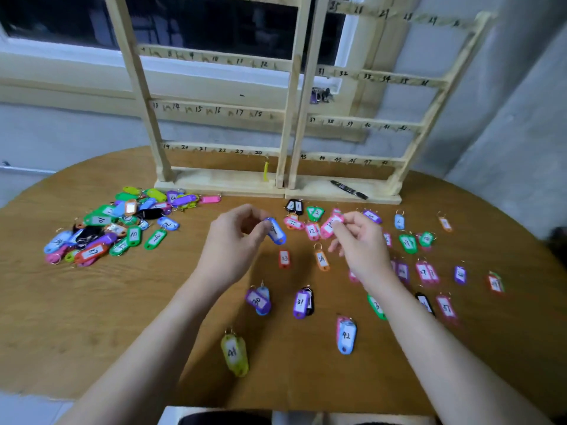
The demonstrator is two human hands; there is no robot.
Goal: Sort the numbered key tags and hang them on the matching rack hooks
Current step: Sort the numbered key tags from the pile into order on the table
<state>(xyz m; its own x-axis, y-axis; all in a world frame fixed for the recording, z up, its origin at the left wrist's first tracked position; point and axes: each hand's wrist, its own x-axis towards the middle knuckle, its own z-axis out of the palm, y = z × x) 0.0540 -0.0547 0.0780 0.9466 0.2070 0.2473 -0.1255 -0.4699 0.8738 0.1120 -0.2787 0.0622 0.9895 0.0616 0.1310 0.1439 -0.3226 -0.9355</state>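
- Head view: A person sorts numbered key tags at a round wooden tabletop (pixel 92 302), the left hand (pixel 236 240) raised with its grip pinched shut on a blue tag (pixel 277 230) that hangs clear of the wood; the number on it is too blurred to read.
- Just right of that grip, the right hand (pixel 362 243) closes finger and thumb on a pink tag (pixel 329 225) near the pink tags marked 11 and 12; whether it is lifted or resting I cannot tell.
- Below both grips lie tags already laid out singly or in small overlapping groups: purple 30 (pixel 257 300), purple 31 (pixel 300 303), yellow 44 (pixel 234 354), pale blue 42 (pixel 346 335).
- Far left of the left grip, an unsorted pile of tags (pixel 116 222) waits.
- Beyond both grips stand two wooden racks (pixel 221 148), rails numbered by hand; only one yellow tag (pixel 265 170) hangs, under 24.
- Done well, each label is probably best turned up and read before setting down, keeping the ring free for its hook.
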